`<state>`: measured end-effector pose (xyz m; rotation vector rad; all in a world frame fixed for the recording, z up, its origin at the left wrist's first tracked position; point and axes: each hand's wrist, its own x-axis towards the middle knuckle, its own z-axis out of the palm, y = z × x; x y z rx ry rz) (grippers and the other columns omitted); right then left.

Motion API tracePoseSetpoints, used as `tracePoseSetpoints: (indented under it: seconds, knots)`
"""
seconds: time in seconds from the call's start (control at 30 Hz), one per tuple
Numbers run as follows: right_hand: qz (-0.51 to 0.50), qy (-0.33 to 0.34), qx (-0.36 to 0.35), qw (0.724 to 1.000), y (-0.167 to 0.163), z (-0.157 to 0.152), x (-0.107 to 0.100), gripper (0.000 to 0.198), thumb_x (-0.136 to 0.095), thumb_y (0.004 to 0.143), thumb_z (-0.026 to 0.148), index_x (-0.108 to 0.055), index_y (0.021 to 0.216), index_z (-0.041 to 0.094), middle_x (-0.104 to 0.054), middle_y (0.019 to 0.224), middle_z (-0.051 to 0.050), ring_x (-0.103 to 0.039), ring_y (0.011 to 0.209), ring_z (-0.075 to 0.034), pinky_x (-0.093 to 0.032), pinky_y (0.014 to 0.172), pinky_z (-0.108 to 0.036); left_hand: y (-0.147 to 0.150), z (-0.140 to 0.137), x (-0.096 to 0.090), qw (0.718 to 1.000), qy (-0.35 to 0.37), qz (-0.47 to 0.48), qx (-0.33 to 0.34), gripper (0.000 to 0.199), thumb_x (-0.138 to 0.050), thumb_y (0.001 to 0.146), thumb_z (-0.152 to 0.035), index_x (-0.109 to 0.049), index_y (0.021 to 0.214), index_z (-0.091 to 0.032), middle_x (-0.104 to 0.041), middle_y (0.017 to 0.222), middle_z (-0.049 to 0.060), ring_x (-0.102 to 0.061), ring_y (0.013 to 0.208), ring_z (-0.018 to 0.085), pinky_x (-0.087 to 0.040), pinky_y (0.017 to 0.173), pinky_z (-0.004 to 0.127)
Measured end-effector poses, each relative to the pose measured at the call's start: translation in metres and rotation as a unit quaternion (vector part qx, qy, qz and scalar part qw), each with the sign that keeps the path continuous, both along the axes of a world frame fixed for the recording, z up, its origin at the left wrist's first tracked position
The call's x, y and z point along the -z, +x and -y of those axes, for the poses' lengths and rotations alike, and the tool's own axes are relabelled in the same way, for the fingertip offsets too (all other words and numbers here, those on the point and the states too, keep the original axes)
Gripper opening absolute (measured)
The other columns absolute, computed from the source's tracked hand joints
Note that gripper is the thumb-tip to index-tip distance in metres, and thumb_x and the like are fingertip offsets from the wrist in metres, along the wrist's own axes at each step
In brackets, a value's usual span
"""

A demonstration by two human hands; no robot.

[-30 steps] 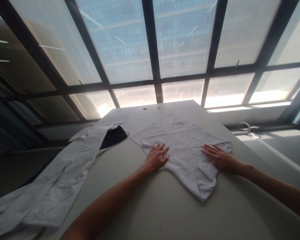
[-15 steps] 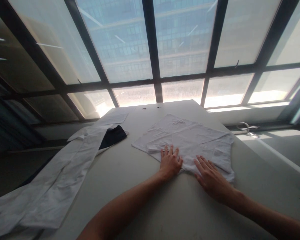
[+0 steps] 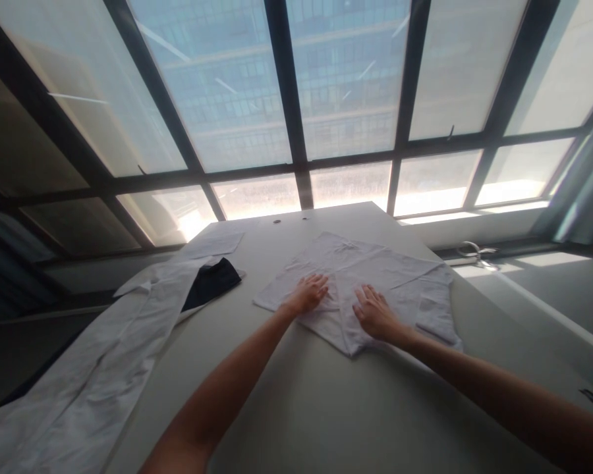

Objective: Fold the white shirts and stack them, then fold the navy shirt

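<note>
Fingers of the left hand lie stretched out and slightly parted on the white cloth, pinching nothing that shows; those of the right hand rest likewise, a little nearer, on its near part. Both hands press from above rather than grip, probably to hold the fabric flat and stop it sliding over the smooth white table. Their spacing, one on each side of a long crease, seems to share the pressure across the near part. Folded into a rough many-sided shape, the cloth lies in the middle of the table, one blunt corner pointing near. It looks thin and matte, with fine wrinkles at the far side and a small raised fold at the right (a pocket or a hem, I cannot tell). Well apart, a second white garment stretches along the left, leaving the middle to the hands.
</note>
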<state>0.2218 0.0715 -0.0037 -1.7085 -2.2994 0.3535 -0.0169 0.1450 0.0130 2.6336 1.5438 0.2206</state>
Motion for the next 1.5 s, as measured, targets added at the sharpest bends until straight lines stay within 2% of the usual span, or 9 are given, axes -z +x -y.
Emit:
tracePoseSetpoints:
  seconds: [0.07, 0.13, 0.23, 0.37, 0.63, 0.87, 1.13, 1.3, 1.5]
  knots:
    - [0.007, 0.006, 0.015, 1.0, 0.003, -0.021, 0.001, 0.056, -0.039, 0.101, 0.031, -0.038, 0.153, 0.01, -0.026, 0.162, -0.021, -0.018, 0.151, -0.035, -0.021, 0.119, -0.055, -0.029, -0.022, 0.002, 0.997, -0.033, -0.021, 0.063, 0.047, -0.034, 0.105, -0.041, -0.051, 0.146, -0.026, -0.043, 0.157, 0.006, -0.036, 0.146, 0.022, -0.03, 0.119, 0.043]
    - [0.016, 0.028, 0.017, 0.999, 0.009, -0.034, 0.007, 0.054, -0.039, 0.1, 0.028, -0.041, 0.151, 0.01, -0.029, 0.162, -0.022, -0.022, 0.151, -0.035, -0.021, 0.119, -0.054, -0.056, -0.034, 0.006, 0.996, -0.035, -0.016, 0.08, 0.048, -0.034, 0.105, -0.041, -0.051, 0.147, -0.024, -0.041, 0.158, 0.008, -0.035, 0.147, 0.022, -0.027, 0.12, 0.041]
    - [0.031, 0.047, 0.026, 0.998, 0.018, -0.041, 0.017, 0.055, -0.04, 0.1, 0.03, -0.041, 0.151, 0.01, -0.03, 0.161, -0.023, -0.023, 0.15, -0.035, -0.019, 0.12, -0.052, -0.084, -0.038, 0.011, 0.997, -0.028, -0.013, 0.07, 0.052, -0.032, 0.106, -0.043, -0.044, 0.152, -0.023, -0.033, 0.162, 0.008, -0.027, 0.15, 0.024, -0.021, 0.122, 0.047]
    - [0.038, 0.04, 0.033, 0.998, 0.022, -0.038, 0.021, 0.056, -0.038, 0.102, 0.034, -0.039, 0.153, 0.012, -0.03, 0.162, -0.019, -0.021, 0.151, -0.032, -0.014, 0.121, -0.05, -0.097, -0.032, 0.013, 0.998, -0.022, -0.015, 0.065, 0.053, -0.028, 0.106, -0.048, -0.039, 0.155, -0.027, -0.028, 0.164, 0.005, -0.021, 0.152, 0.024, -0.017, 0.122, 0.048]
    - [0.06, 0.051, -0.015, 0.997, 0.024, -0.041, 0.014, 0.057, -0.035, 0.102, 0.035, -0.039, 0.154, 0.012, -0.03, 0.162, -0.019, -0.023, 0.15, -0.031, -0.016, 0.121, -0.05, -0.098, -0.01, 0.018, 0.998, -0.012, -0.061, 0.018, 0.054, -0.022, 0.107, -0.045, -0.03, 0.158, -0.03, -0.022, 0.165, 0.001, -0.017, 0.153, 0.025, -0.018, 0.122, 0.051]
    - [0.052, 0.059, -0.107, 0.991, 0.033, -0.055, 0.012, 0.059, -0.035, 0.101, 0.038, -0.037, 0.156, 0.016, -0.028, 0.163, -0.015, -0.023, 0.151, -0.029, -0.017, 0.121, -0.049, -0.098, 0.036, 0.029, 0.996, 0.022, -0.068, -0.061, 0.054, -0.022, 0.107, -0.044, -0.032, 0.158, -0.029, -0.023, 0.165, 0.003, -0.018, 0.153, 0.029, -0.02, 0.12, 0.055]
    - [0.048, 0.058, -0.217, 0.973, 0.044, -0.066, 0.008, 0.059, -0.033, 0.103, 0.04, -0.038, 0.155, 0.014, -0.026, 0.164, -0.016, -0.02, 0.152, -0.026, -0.015, 0.122, -0.047, -0.094, 0.09, 0.037, 0.99, 0.0, -0.052, -0.13, 0.059, -0.022, 0.106, -0.048, -0.03, 0.159, -0.024, -0.025, 0.165, 0.009, -0.017, 0.152, 0.036, -0.021, 0.116, 0.063]
    - [0.044, 0.053, -0.19, 0.979, 0.035, -0.058, 0.005, 0.058, -0.03, 0.102, 0.038, -0.038, 0.155, 0.015, -0.027, 0.163, -0.016, -0.019, 0.152, -0.026, -0.015, 0.121, -0.052, -0.093, 0.078, 0.023, 0.995, 0.02, -0.011, -0.101, 0.057, -0.029, 0.106, -0.047, -0.041, 0.153, -0.018, -0.039, 0.157, 0.017, -0.034, 0.147, 0.033, -0.033, 0.114, 0.055]
    - [0.028, 0.048, -0.115, 0.992, -0.012, -0.047, 0.009, 0.06, -0.029, 0.103, 0.036, -0.031, 0.157, 0.011, -0.024, 0.164, -0.018, -0.016, 0.153, -0.029, -0.016, 0.12, -0.057, -0.032, 0.054, 0.004, 0.999, 0.02, 0.011, 0.035, 0.055, -0.031, 0.106, -0.047, -0.038, 0.155, -0.023, -0.035, 0.161, 0.01, -0.025, 0.151, 0.026, -0.021, 0.122, 0.051]
